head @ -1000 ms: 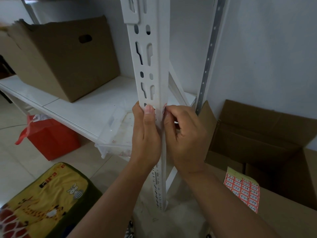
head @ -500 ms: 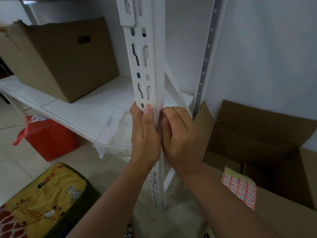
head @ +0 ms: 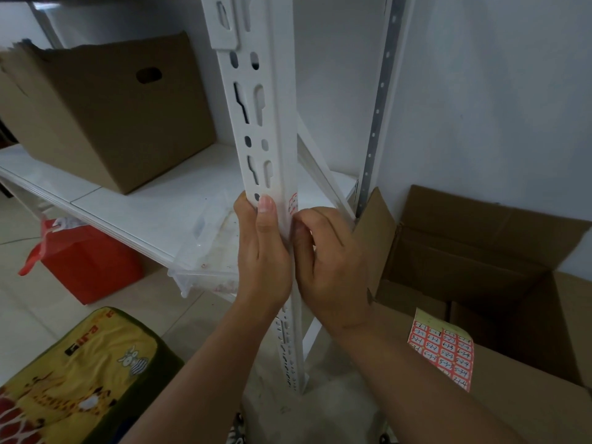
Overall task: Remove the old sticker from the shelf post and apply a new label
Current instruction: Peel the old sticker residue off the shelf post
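Observation:
The white slotted shelf post (head: 256,123) rises through the middle of the view. My left hand (head: 261,254) grips its front face, thumb pointing up along the metal. A small red-and-white sticker (head: 292,202) shows on the post's right side face. My right hand (head: 326,261) is against that side just below the sticker, fingers curled, thumb tip pressed on the post's edge; whether it pinches the sticker I cannot tell. A sheet of red numbered labels (head: 443,354) lies on the flap of the open cardboard box (head: 480,251) at the right.
A closed cardboard box (head: 105,113) stands on the white shelf (head: 128,200) to the left. A clear plastic tray (head: 205,261) pokes out under the shelf by the post. A red bag (head: 86,261) and a yellow cushion (head: 77,376) sit on the floor.
My right hand has slid slightly down the post's side, uncovering more of the sticker. My left hand keeps its grip on the post.

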Demonstrator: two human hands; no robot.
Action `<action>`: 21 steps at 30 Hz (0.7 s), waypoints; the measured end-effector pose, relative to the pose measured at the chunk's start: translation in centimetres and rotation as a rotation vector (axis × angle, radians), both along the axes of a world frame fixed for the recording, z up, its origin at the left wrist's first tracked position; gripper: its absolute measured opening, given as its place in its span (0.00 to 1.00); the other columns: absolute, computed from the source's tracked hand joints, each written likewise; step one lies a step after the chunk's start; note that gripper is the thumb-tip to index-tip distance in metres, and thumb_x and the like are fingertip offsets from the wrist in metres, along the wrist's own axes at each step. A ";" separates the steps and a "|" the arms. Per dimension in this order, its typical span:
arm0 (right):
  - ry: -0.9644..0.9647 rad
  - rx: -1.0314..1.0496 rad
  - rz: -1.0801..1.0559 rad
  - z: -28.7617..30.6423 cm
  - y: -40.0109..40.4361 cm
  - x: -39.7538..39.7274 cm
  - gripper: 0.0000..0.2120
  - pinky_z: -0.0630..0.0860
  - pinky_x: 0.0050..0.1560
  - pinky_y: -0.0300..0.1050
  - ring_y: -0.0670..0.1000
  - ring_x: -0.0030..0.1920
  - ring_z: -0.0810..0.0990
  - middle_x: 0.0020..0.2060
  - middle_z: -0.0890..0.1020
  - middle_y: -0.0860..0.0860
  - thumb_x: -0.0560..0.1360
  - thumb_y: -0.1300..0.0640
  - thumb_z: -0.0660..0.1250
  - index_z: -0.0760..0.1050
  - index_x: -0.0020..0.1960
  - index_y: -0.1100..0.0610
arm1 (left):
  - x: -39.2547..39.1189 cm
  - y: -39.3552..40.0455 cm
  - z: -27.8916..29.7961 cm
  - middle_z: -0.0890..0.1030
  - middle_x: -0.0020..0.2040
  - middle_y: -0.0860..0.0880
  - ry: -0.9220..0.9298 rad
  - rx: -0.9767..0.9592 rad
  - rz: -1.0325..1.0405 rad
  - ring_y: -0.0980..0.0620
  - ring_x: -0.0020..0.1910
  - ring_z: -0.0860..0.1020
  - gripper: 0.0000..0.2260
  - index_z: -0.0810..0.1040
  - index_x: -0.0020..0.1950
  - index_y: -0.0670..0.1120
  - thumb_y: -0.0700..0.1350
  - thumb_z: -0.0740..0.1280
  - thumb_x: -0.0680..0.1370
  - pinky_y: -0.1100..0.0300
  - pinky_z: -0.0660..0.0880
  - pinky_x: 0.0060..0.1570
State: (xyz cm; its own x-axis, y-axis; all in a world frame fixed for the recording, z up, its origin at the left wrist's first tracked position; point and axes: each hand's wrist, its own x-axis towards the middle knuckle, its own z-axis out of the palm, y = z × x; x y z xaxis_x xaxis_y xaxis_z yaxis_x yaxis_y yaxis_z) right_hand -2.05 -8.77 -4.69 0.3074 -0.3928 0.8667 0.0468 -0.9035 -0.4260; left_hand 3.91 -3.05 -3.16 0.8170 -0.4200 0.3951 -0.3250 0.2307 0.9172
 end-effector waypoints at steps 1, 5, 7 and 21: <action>-0.001 0.035 0.016 -0.1 -0.1 0.0 0.07 0.69 0.54 0.22 0.49 0.48 0.76 0.44 0.82 0.60 0.77 0.63 0.66 0.78 0.50 0.67 | 0.0 0.1 0.0 0.76 0.48 0.53 0.001 0.001 -0.009 0.55 0.50 0.78 0.16 0.66 0.52 0.58 0.67 0.50 0.74 0.55 0.78 0.52; -0.024 0.172 0.104 0.5 0.0 -0.2 0.05 0.73 0.47 0.25 0.42 0.48 0.76 0.46 0.81 0.56 0.77 0.64 0.67 0.77 0.50 0.65 | 0.2 0.6 0.3 0.77 0.49 0.50 0.002 -0.010 -0.063 0.53 0.50 0.80 0.17 0.67 0.54 0.56 0.65 0.50 0.75 0.54 0.80 0.50; -0.038 0.233 0.131 0.8 0.2 -0.2 0.09 0.73 0.45 0.24 0.40 0.48 0.75 0.46 0.80 0.54 0.77 0.58 0.66 0.77 0.50 0.64 | 0.2 0.7 0.4 0.77 0.50 0.51 0.005 -0.004 -0.063 0.52 0.51 0.80 0.17 0.67 0.56 0.54 0.63 0.50 0.77 0.55 0.80 0.49; 0.028 0.387 0.151 1.0 0.1 0.0 0.08 0.71 0.40 0.22 0.36 0.44 0.77 0.46 0.78 0.47 0.78 0.53 0.65 0.73 0.53 0.56 | -0.3 0.9 0.6 0.76 0.57 0.48 0.014 0.029 -0.024 0.51 0.56 0.77 0.24 0.66 0.65 0.47 0.59 0.48 0.77 0.70 0.77 0.48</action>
